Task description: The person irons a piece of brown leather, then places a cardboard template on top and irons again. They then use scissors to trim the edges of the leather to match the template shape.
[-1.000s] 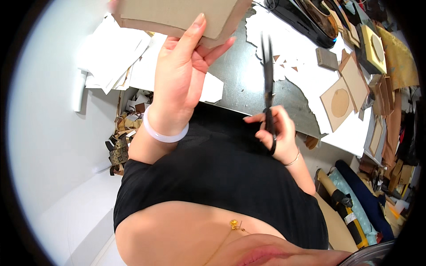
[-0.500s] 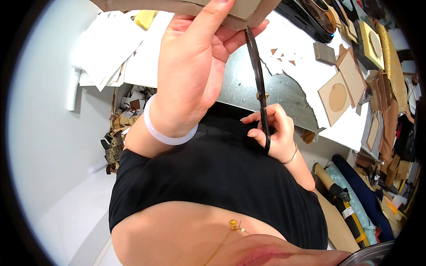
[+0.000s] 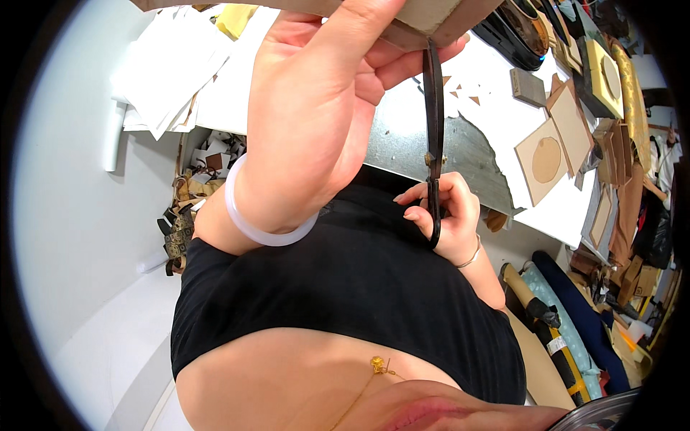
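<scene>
A taupe, box-like piece [image 3: 454, 16] with a folded corner is held up at the top edge of the view, partly cut off. My left hand [image 3: 323, 100] grips it, thumb on the near face and fingers behind. Below its corner, my right hand [image 3: 456, 215] holds black-handled scissors [image 3: 433, 104] nearly upright, with the fingers through the handle loops. The blades look closed together, seen edge-on. Their tip meets the lower corner of the piece; whether it cuts into it I cannot tell.
Behind my hands is a white table [image 3: 546, 219] with a grey metal sheet [image 3: 474, 154]. Tan panels [image 3: 539, 158], a grey block [image 3: 528, 87] and small brown scraps lie to the right. White paper sheets [image 3: 169, 68] are at left. Fabric rolls [image 3: 568, 309] lean at lower right.
My left hand and the taupe piece have shifted right. The scissors have swung from a leftward tilt to nearly upright, their tip staying at the piece's corner.
</scene>
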`<action>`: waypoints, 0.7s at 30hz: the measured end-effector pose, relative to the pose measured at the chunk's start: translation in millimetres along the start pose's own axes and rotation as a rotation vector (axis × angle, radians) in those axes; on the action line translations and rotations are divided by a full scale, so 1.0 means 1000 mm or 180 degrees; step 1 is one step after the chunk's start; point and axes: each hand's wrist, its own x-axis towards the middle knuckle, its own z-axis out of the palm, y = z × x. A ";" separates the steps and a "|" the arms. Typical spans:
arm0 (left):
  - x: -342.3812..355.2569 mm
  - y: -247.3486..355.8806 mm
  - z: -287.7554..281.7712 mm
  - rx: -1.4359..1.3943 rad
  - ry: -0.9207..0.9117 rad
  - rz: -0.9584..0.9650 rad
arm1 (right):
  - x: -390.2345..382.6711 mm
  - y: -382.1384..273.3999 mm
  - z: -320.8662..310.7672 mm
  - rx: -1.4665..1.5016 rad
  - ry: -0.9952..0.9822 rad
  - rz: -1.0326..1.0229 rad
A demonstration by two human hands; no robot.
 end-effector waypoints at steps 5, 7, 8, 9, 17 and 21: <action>0.000 -0.001 0.002 -0.0018 -0.0020 -0.0018 | -0.002 0.000 0.001 0.0053 0.0071 0.0025; -0.001 -0.003 0.002 -0.0037 -0.0017 -0.0027 | -0.003 0.001 0.002 0.0105 0.0114 0.0016; -0.001 -0.003 0.002 -0.0036 -0.0012 -0.0017 | -0.003 0.002 0.001 0.0154 0.0080 0.0038; -0.001 -0.003 0.002 -0.0034 -0.0008 -0.0016 | -0.004 0.003 0.001 0.0203 0.0047 0.0059; -0.003 -0.002 0.003 -0.0043 -0.0024 -0.0023 | -0.007 0.008 -0.003 0.0202 -0.0054 -0.0095; -0.003 -0.002 0.002 -0.0049 -0.0037 -0.0047 | -0.006 0.009 -0.002 0.0015 0.0001 -0.0130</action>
